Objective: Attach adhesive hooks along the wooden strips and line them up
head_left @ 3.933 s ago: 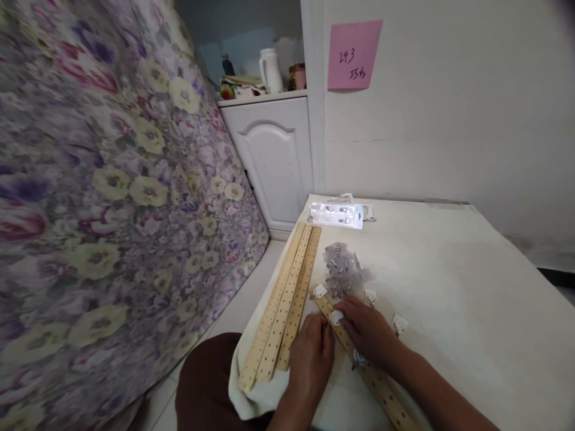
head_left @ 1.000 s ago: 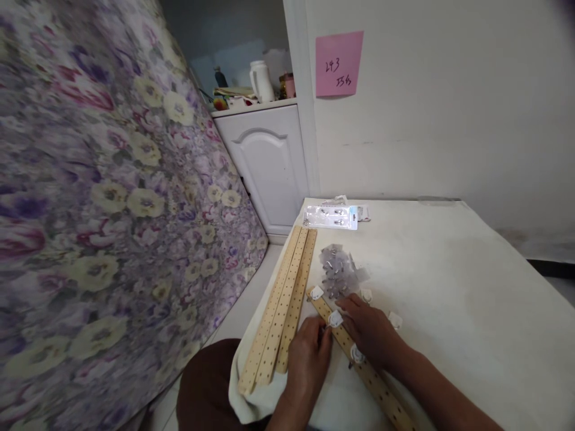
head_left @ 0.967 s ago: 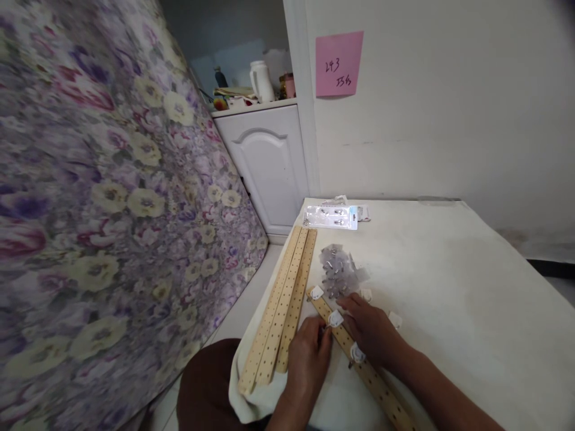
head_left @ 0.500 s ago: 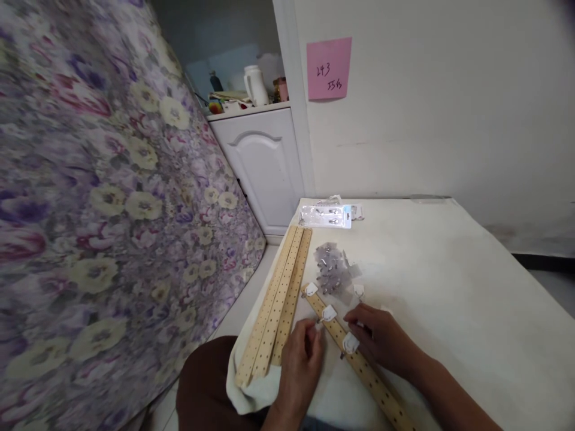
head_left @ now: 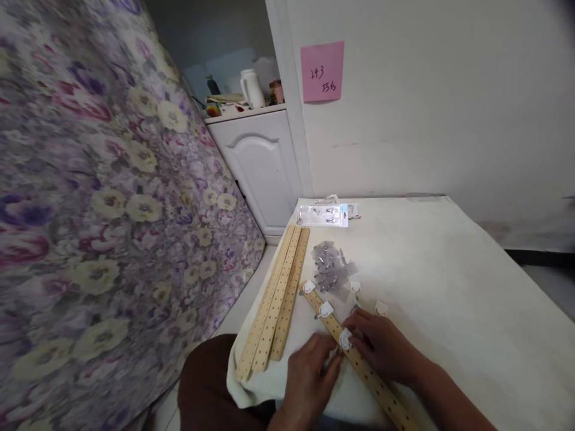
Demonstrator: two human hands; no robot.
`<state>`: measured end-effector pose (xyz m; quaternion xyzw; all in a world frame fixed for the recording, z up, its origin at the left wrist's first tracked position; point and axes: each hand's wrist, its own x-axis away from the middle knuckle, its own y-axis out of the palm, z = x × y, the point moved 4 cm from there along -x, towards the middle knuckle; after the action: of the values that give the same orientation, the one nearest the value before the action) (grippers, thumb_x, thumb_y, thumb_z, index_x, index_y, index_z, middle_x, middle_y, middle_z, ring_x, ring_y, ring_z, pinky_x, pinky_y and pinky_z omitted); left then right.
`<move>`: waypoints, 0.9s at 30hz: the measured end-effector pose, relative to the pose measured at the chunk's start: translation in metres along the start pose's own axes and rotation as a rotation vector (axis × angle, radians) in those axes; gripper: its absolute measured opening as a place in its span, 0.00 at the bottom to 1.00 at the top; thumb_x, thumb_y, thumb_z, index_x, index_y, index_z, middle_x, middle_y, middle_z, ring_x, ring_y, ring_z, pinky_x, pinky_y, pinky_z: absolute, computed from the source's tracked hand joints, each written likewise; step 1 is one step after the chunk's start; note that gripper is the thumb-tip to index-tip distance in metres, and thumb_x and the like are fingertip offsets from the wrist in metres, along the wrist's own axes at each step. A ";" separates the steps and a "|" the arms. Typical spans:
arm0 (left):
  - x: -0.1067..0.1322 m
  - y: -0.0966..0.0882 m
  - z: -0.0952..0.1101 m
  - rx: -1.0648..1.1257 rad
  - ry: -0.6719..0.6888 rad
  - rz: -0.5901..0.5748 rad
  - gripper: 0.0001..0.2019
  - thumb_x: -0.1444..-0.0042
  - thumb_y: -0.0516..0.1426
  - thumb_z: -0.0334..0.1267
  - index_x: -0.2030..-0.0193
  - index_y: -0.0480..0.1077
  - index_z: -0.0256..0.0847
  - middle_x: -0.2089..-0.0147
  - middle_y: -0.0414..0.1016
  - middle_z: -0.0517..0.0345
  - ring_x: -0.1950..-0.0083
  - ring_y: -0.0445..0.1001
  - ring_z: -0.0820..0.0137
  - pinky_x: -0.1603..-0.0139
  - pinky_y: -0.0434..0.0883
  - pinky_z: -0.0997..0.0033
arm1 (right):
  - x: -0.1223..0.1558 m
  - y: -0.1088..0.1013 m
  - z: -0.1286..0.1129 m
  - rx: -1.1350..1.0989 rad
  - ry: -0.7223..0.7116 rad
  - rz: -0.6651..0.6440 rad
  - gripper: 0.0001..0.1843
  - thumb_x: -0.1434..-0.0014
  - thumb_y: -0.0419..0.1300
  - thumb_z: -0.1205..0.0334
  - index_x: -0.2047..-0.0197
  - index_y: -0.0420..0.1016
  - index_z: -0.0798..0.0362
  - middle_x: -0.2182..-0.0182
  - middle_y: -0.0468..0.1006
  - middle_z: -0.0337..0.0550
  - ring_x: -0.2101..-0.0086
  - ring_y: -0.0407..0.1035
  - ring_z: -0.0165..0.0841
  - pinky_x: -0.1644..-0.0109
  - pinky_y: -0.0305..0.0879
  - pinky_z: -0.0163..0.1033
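A wooden strip with rows of holes (head_left: 375,383) lies slantwise in front of me. Along its far part sit three small white tags with thin loops and small metal pieces: a far tag (head_left: 309,287), a middle tag (head_left: 326,309) and a near tag (head_left: 345,339). My right hand (head_left: 381,344) is closed at the near tag, thumb and forefinger on its right edge. From the other side my left hand (head_left: 312,374) reaches to the strip's left edge, fingertips pinched at the small metal piece below that tag; what they grip is partly hidden.
Three more perforated strips (head_left: 274,305) lie side by side at the left table edge. Beyond my hands are a pile of small clear bags (head_left: 330,266) with metal pieces, loose white tags (head_left: 381,308) and a clear blister pack (head_left: 321,215). A floral curtain (head_left: 112,209) hangs at left.
My left hand has moved right and forward, from beside the strip to the near tag's metal piece. My right fingers have come down onto that tag. The view has shifted slightly.
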<state>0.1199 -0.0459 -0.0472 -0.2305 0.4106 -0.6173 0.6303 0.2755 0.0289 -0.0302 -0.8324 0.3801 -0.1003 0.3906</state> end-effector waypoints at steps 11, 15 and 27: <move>-0.004 0.000 0.004 -0.034 0.020 -0.010 0.07 0.38 0.51 0.37 0.62 0.69 0.45 0.66 0.73 0.60 0.64 0.73 0.72 0.65 0.66 0.75 | 0.002 0.000 0.001 -0.025 0.004 -0.015 0.11 0.45 0.54 0.68 0.58 0.70 0.50 0.65 0.71 0.40 0.69 0.67 0.31 0.65 0.60 0.35; -0.005 0.002 0.004 -0.014 0.005 -0.007 0.07 0.38 0.51 0.37 0.63 0.70 0.45 0.66 0.73 0.60 0.64 0.73 0.72 0.65 0.66 0.76 | 0.001 0.000 0.001 -0.045 0.001 -0.003 0.11 0.45 0.54 0.69 0.59 0.70 0.50 0.66 0.71 0.39 0.69 0.66 0.31 0.66 0.60 0.34; -0.003 0.003 0.006 -0.015 0.022 -0.003 0.07 0.38 0.51 0.37 0.60 0.70 0.45 0.65 0.73 0.60 0.64 0.72 0.72 0.64 0.66 0.76 | 0.001 0.001 0.004 -0.044 0.004 -0.010 0.12 0.46 0.54 0.70 0.59 0.70 0.51 0.65 0.71 0.40 0.68 0.67 0.31 0.65 0.60 0.35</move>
<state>0.1266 -0.0435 -0.0455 -0.2290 0.4219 -0.6177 0.6229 0.2775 0.0299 -0.0336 -0.8423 0.3791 -0.0957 0.3709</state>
